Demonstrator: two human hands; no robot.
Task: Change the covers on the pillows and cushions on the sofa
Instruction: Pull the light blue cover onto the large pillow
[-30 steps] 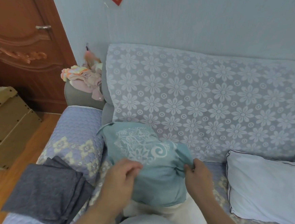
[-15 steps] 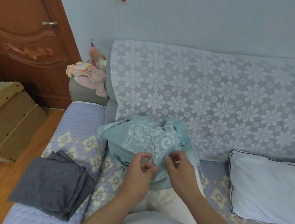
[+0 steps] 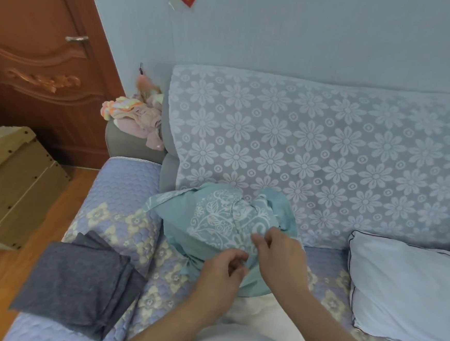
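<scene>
My left hand (image 3: 219,273) and right hand (image 3: 279,255) both pinch the bunched edge of the teal floral-print cushion cover (image 3: 214,223), lying just beyond my fingers on the quilted lilac sofa (image 3: 125,189).

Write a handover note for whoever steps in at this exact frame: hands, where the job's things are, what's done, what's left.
Left hand and right hand: both pinch the teal cover at its near edge, bunched over a white pillow that sticks out below.
Folded grey covers lie on the sofa arm, untouched.
Pale blue pillow lies on the seat to the right.
Done: cannot tell which way the teal cover is going.
Left: finish this pillow; deal with the rest.
</scene>
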